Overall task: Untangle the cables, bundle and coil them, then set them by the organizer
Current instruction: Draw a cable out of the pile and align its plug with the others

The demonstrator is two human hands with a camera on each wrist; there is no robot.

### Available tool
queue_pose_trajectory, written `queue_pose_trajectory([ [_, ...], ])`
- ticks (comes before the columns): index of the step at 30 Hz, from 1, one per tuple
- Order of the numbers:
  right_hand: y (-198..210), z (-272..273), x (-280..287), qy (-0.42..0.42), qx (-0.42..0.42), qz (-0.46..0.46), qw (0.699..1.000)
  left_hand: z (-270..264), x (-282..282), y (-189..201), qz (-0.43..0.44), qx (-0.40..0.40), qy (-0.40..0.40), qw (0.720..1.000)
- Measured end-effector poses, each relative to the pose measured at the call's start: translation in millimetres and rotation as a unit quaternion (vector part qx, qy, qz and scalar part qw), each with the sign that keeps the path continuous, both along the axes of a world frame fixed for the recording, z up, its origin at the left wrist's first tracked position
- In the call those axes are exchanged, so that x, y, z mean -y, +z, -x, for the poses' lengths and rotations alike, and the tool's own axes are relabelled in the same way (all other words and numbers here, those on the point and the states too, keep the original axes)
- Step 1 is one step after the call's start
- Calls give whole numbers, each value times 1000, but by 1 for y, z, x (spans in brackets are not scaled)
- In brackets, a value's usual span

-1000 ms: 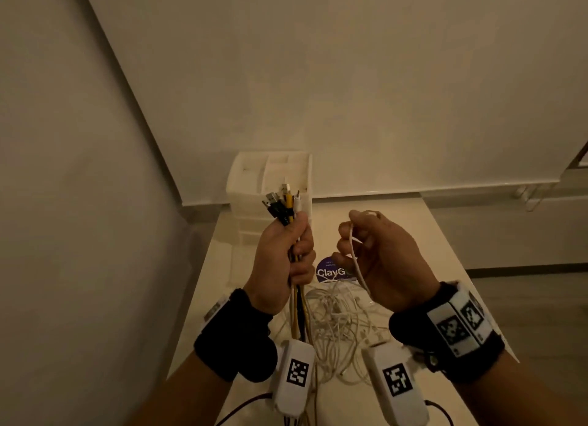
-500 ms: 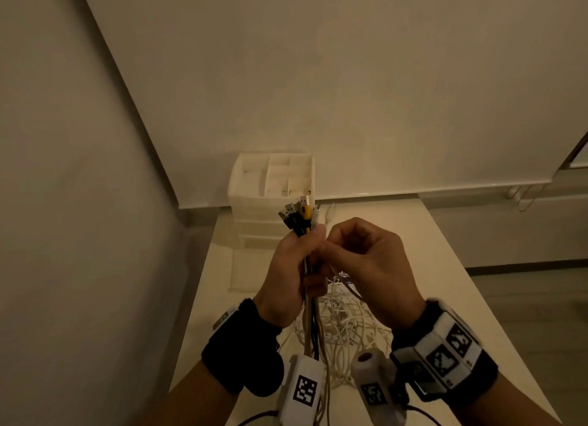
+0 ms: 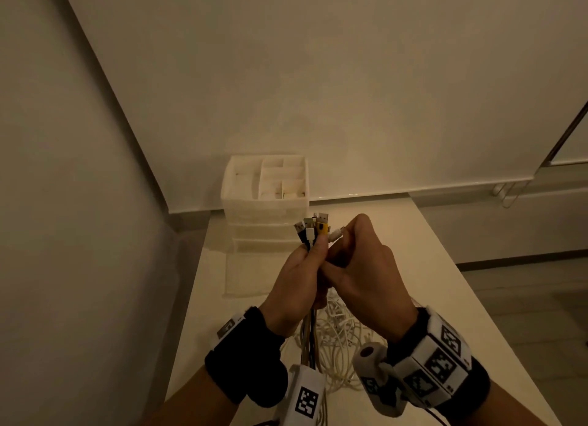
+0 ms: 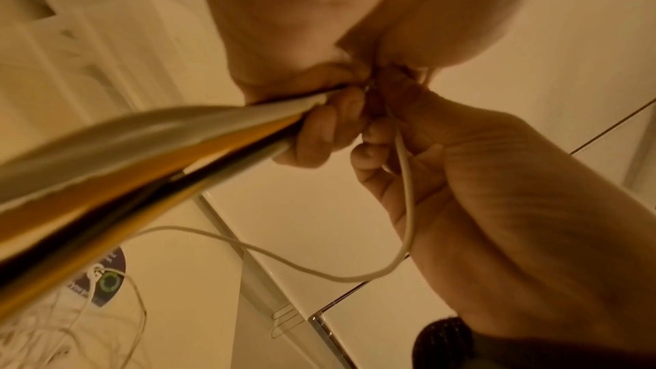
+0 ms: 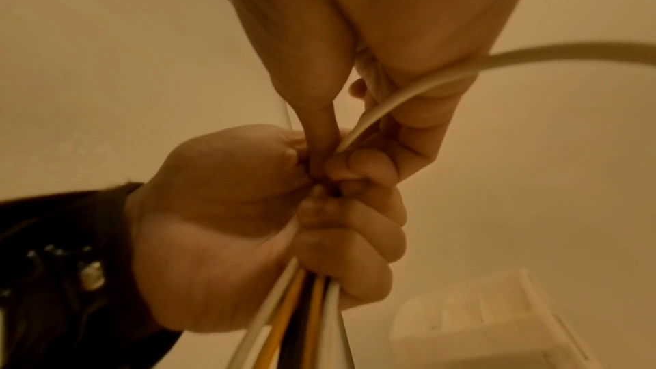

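L hand grips bundle upright, plugs up, above desk. R hand, apart 1 s ago, now touching L, pinching white cable plug beside bundle. Judged: adding cable; coiling pending. Organizer behind.

Dim, warm yellowish light fills the room. A plain pale wall fills the view from 10 to 2 o'clock, meeting a second, shadowed wall at 9 o'clock along a corner line running down toward the centre. A pale baseboard ledge runs along the foot of the far wall. The white bench stretches from the centre toward 6 o'clock. Greyish floor shows at 4 o'clock, a dark-framed panel at 3 o'clock
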State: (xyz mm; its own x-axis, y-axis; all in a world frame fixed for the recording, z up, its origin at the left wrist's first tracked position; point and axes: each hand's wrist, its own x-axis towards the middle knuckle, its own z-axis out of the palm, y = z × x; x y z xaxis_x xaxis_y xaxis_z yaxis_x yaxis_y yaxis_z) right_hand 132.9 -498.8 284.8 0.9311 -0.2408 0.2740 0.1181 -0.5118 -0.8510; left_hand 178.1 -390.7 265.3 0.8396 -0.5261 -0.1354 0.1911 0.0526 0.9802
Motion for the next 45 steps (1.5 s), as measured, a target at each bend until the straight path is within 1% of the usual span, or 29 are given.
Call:
queue_pose_trajectory([
  [4,-2,1,-5,-8,5,-36,999,-3,2,-5,12,0,14,1000],
  [8,-7,0,-4,-13,7,-31,999,-3,3,-5,6,-5,29,1000],
  [12,-6,-1,-2,13,-5,-14,1000,0,5,-10,2,17,48,999],
  [14,-5,2,-2,30,4,9,999,3,6,-8,5,17,62,998],
  [16,-9,7,1,42,16,38,998,1,5,-5,14,5,101,995],
  [18,-19,16,9,47,18,62,997,-10,-3,-3,52,-1,166,985],
  [20,-35,26,20,80,15,89,993,-26,-14,4,113,-2,214,970],
  [22,-53,32,31,129,24,85,988,-33,-23,13,188,-8,209,960],
  [24,-68,31,41,152,34,59,986,-31,-25,23,232,7,174,957],
  [26,-82,26,51,155,28,58,986,-30,-28,33,241,44,166,955],
  [28,-101,26,64,147,-9,68,987,-38,-38,45,254,74,184,947],
  [29,-113,28,70,142,-35,55,988,-43,-45,52,253,87,194,944],
  [31,-132,34,80,133,-73,26,988,-47,-57,58,234,106,188,948],
  [33,-139,35,83,116,-87,26,989,-37,-58,56,173,144,158,961],
  [34,-137,33,84,98,-88,19,991,-29,-55,51,121,181,139,966],
  [35,-133,29,85,78,-85,5,993,-21,-49,45,58,227,120,965],
  [36,-124,26,85,61,-80,-7,995,-11,-43,41,-12,270,101,957],
  [37,-114,23,85,52,-68,-20,996,-3,-33,37,-66,289,89,951],
  [38,-101,20,84,53,-56,-35,996,2,-23,29,-97,292,74,948],
  [40,-75,15,79,76,-35,-75,994,10,-2,13,-125,277,32,952],
  [43,-43,11,76,121,-18,-167,978,11,22,-6,-153,275,-3,949],
  [45,-34,6,76,151,-29,-214,965,7,24,-13,-155,275,18,949],
])
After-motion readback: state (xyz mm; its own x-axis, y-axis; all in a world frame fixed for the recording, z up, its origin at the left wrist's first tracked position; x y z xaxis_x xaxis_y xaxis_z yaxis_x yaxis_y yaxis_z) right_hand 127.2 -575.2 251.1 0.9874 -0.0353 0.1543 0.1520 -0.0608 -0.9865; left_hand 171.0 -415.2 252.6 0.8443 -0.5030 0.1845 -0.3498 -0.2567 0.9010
